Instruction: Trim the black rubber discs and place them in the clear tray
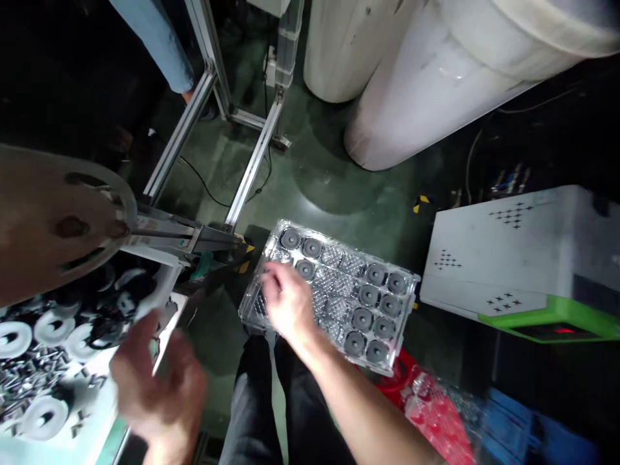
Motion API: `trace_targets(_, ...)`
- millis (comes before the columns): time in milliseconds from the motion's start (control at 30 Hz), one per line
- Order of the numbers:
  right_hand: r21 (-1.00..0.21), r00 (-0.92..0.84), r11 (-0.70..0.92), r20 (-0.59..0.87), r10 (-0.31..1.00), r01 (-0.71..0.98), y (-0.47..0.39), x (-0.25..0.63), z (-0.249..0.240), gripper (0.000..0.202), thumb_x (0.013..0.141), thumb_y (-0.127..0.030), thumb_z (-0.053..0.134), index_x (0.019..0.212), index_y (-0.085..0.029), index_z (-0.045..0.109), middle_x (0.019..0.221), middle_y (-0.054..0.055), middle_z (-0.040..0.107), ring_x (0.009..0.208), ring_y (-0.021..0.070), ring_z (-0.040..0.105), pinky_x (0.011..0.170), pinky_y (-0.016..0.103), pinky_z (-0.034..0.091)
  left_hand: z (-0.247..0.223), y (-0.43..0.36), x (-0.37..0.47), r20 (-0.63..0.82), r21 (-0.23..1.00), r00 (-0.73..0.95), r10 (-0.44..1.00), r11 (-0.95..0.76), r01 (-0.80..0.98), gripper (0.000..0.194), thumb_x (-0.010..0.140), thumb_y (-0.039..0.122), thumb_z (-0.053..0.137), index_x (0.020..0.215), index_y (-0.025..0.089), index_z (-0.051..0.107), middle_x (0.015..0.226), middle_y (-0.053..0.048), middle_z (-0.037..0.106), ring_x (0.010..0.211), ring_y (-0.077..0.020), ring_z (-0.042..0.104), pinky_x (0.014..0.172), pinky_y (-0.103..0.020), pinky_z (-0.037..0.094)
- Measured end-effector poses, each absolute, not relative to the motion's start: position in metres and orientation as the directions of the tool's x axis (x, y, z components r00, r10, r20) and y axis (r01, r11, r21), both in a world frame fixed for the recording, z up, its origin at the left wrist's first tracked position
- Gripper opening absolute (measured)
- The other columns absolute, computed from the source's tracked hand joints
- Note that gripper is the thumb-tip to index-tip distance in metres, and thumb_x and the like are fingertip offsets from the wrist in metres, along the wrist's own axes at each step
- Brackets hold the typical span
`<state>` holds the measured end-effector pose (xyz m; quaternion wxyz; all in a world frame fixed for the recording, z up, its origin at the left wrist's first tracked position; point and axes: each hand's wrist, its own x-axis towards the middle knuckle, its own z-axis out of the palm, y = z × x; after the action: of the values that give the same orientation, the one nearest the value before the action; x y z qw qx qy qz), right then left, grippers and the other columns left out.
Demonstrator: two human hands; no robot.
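My right hand (290, 300) is over the left part of a clear plastic tray (339, 244), its fingers curled together. Whatever they hold, if anything, is hidden. In the tray's pockets sit several round grey parts with centre holes, such as one grey ring part (375, 274) on the right side; the middle pockets hold none. My left hand (157, 384), blurred, hovers at the edge of a white work surface (101, 394). Its fingers look apart, with nothing visible between them. White plastic discs (45, 416) and a heap of small metal pieces (29, 374) lie left of it.
A machine with a brown round plate (53, 226) stands at the left beside an aluminium frame (254, 161). Large pale cylinders (411, 84) rise behind. To the right are a white-and-green machine (504, 258), a red container (436, 413) and blue boxes (508, 420). A person's sleeve (155, 39) shows top left.
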<state>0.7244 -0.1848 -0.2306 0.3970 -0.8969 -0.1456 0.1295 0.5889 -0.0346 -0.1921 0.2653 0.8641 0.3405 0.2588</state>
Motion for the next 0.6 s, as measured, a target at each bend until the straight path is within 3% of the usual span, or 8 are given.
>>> trace_targets(67,-0.636,0.95,-0.765,-0.17,0.263,0.098,-0.23,0.742,-0.265,0.028,0.105,-0.023,0.045,0.12,-0.02,0.068,0.112,0.012,0.073,0.092,0.0233,0.071,0.083,0.039,0.062,-0.196,-0.059,0.618,0.396,0.512,0.699,0.595,-0.776,0.369,0.039,0.082,0.012,0.074,0.115,0.033,0.078,0.113,-0.005,0.077,0.108,-0.0356,0.071,0.114,-0.067,0.04)
trace_targets(133,-0.537,0.947,-0.839,-0.218,0.237,0.086,-0.26,0.753,-0.295,0.024,0.1,-0.022,0.055,0.119,-0.019,0.07,0.11,0.013,0.071,0.097,0.0267,0.069,0.084,0.04,0.06,-0.202,-0.078,0.649,0.431,0.502,0.733,0.526,-0.815,0.29,0.029,0.087,0.011,0.07,0.11,0.028,0.076,0.114,-0.008,0.077,0.119,-0.0358,0.069,0.118,-0.069,0.037)
trace_targets(200,-0.472,0.935,-0.875,-0.252,0.25,0.106,-0.273,0.756,-0.319,0.022,0.096,-0.021,0.062,0.116,-0.021,0.071,0.109,0.013,0.07,0.103,0.0288,0.066,0.086,0.039,0.058,-0.213,-0.094,0.679,0.38,0.563,0.784,0.491,-0.795,0.225,0.027,0.092,0.012,0.066,0.114,0.026,0.072,0.118,-0.01,0.075,0.126,-0.0323,0.066,0.118,-0.062,0.041)
trace_targets(267,-0.442,0.928,-0.888,-0.262,0.264,0.128,-0.275,0.756,-0.332,0.021,0.097,-0.019,0.06,0.114,-0.021,0.071,0.11,0.013,0.07,0.105,0.0296,0.064,0.087,0.039,0.056,-0.233,-0.108,0.707,0.277,0.586,0.865,0.419,-0.787,0.194,0.023,0.098,0.015,0.059,0.116,0.024,0.071,0.117,-0.01,0.074,0.117,-0.0279,0.067,0.11,-0.05,0.05)
trace_targets(333,-0.44,0.928,-0.887,-0.252,0.275,0.143,-0.273,0.754,-0.335,0.019,0.098,-0.016,0.058,0.11,-0.02,0.072,0.108,0.013,0.069,0.104,0.0294,0.064,0.088,0.039,0.055,-0.26,-0.118,0.731,0.16,0.559,0.928,0.336,-0.805,0.195,0.024,0.1,0.019,0.055,0.119,0.02,0.071,0.115,-0.011,0.074,0.109,-0.0278,0.067,0.099,-0.043,0.056)
trace_targets(433,-0.477,0.931,-0.863,-0.213,0.295,0.164,-0.277,0.755,-0.328,0.013,0.098,-0.018,0.06,0.103,-0.022,0.071,0.106,0.011,0.069,0.105,0.0286,0.064,0.09,0.039,0.055,-0.301,-0.124,0.759,0.042,0.495,0.965,0.261,-0.844,0.206,0.028,0.099,0.022,0.058,0.123,0.016,0.071,0.109,-0.014,0.074,0.107,-0.0321,0.065,0.096,-0.044,0.054)
trace_targets(533,-0.534,0.951,-0.832,-0.153,0.269,0.149,-0.287,0.758,-0.32,0.011,0.101,-0.03,0.06,0.101,-0.022,0.069,0.126,0.012,0.065,0.117,0.0272,0.061,0.094,0.038,0.056,-0.325,-0.122,0.774,-0.043,0.429,0.973,0.225,-0.876,0.221,0.023,0.098,0.026,0.059,0.115,0.017,0.073,0.107,-0.015,0.073,0.106,-0.0341,0.064,0.094,-0.045,0.051)
trace_targets(600,-0.558,0.969,-0.825,-0.137,0.204,0.095,-0.293,0.763,-0.32,0.017,0.103,-0.034,0.055,0.104,-0.021,0.066,0.129,0.013,0.065,0.113,0.0254,0.064,0.089,0.036,0.058,-0.33,-0.12,0.778,-0.083,0.396,0.974,0.21,-0.89,0.226,0.02,0.098,0.028,0.059,0.108,0.019,0.074,0.107,-0.014,0.072,0.107,-0.0342,0.063,0.092,-0.045,0.049)
